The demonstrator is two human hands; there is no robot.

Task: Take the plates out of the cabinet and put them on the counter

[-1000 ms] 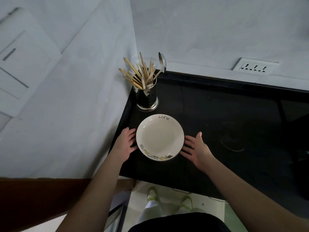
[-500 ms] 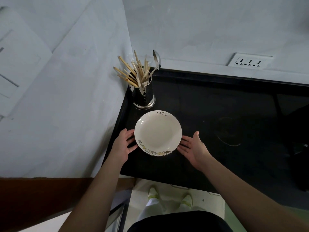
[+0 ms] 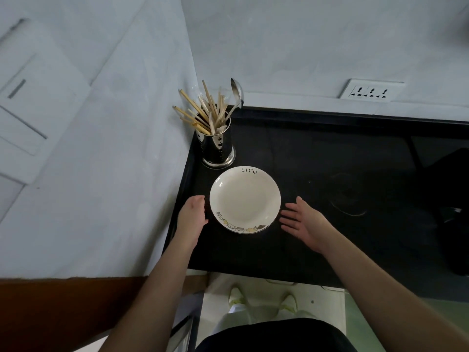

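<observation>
Resting flat on the bench, the plate is released; left hand and right hand flank it, each grip apart and empty.

left hand fingers relaxed, right hand palm up, fingers spread

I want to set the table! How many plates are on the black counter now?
1. One white plate lies on the counter, near the utensil holder, between the left hand and right hand. Any others are out of view.
</observation>
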